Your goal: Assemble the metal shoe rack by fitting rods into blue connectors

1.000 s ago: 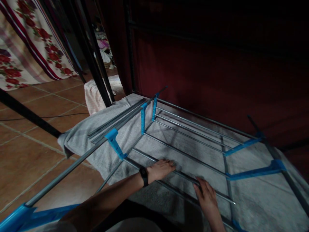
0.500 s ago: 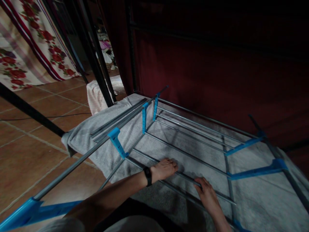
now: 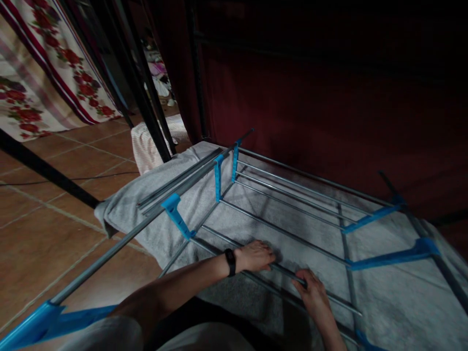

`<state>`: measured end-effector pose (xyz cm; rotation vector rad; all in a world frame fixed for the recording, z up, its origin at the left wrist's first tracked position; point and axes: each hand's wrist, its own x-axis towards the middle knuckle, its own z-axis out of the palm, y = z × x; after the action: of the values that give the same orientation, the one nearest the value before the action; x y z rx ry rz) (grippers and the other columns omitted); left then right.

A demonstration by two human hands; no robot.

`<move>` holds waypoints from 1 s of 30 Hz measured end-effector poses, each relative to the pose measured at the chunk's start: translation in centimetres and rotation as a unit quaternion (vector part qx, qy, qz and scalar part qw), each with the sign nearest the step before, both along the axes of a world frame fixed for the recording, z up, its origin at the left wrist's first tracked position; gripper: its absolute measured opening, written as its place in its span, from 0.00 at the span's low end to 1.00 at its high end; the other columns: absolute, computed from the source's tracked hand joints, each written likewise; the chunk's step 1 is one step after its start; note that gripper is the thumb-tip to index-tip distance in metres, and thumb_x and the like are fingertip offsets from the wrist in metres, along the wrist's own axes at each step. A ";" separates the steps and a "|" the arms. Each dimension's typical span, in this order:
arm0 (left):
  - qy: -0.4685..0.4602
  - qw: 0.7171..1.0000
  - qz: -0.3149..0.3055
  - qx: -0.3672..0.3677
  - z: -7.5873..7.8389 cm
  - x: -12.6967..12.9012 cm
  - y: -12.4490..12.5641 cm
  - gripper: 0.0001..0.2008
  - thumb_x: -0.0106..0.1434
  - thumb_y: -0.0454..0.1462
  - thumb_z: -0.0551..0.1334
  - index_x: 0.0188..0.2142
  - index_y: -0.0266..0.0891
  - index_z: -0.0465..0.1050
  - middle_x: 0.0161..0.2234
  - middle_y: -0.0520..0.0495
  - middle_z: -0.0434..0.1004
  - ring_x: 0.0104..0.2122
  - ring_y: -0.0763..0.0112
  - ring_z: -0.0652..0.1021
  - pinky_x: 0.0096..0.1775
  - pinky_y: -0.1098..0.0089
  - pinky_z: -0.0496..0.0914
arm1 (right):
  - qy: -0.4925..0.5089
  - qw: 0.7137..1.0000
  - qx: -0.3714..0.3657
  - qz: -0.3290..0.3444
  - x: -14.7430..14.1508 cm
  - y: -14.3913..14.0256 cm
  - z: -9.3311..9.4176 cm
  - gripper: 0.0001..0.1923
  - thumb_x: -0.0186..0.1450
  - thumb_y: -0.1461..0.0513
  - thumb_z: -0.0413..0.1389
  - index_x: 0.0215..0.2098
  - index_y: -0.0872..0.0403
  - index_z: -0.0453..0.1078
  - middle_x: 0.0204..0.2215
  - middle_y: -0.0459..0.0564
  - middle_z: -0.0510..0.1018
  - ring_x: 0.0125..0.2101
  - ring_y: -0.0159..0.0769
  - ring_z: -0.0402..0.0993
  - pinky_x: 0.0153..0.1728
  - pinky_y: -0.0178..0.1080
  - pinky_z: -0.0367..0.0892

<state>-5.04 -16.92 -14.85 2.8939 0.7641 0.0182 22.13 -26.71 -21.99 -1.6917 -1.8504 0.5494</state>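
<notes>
A loose grey metal rod runs slantwise in front of me, over the lower part of a rack frame. My left hand, with a dark band at the wrist, has its fingers curled over the rod near its middle. Further right, my right hand grips the same rod, thumb on the near side. The rod's right end sticks out beyond that hand, close to a cross tube. Around the hands, the rack's tubes join at blue plastic brackets. Another blue bracket slopes up at the right.
Grey cloth covers the surface beneath the rack. Several spare rods lie at its left side. Dark red fabric hangs behind. Black metal posts stand at the left, above a tiled floor and a flowered cloth.
My left hand has shifted slightly right along the rod, nearer to my right hand. The right hand keeps its grip, and the view has moved a little.
</notes>
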 end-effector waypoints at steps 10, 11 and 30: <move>-0.006 1.000 0.005 0.004 -0.3 -0.2 0.5 0.12 0.70 0.44 0.66 0.47 0.41 0.76 0.43 0.45 0.84 0.44 0.62 0.81 0.43 0.66 0.71 | 0.000 1.000 -0.018 -0.005 -0.4 1.2 1.2 0.11 0.67 0.52 0.55 0.37 0.48 0.75 0.36 0.50 0.81 0.40 0.46 0.78 0.48 0.49 0.72; -0.009 1.000 0.009 0.006 -0.4 -0.2 0.5 0.12 0.70 0.45 0.66 0.47 0.41 0.76 0.43 0.45 0.84 0.44 0.62 0.81 0.43 0.66 0.71 | -0.004 1.000 -0.011 -0.007 -0.4 1.1 1.1 0.10 0.67 0.53 0.55 0.37 0.48 0.74 0.36 0.50 0.81 0.40 0.46 0.78 0.48 0.50 0.72; -0.014 0.999 0.037 -0.022 0.4 0.2 0.0 0.13 0.73 0.34 0.58 0.55 0.40 0.71 0.45 0.43 0.83 0.43 0.62 0.81 0.42 0.66 0.70 | -0.185 0.975 0.081 -0.093 0.0 -0.3 -0.3 0.22 0.71 0.52 0.47 0.58 0.51 0.70 0.56 0.59 0.76 0.56 0.52 0.71 0.57 0.58 0.64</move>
<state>-4.85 -16.91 -14.48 2.8162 0.8539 0.0498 22.09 -27.05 -22.24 -1.9240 -1.8942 0.0016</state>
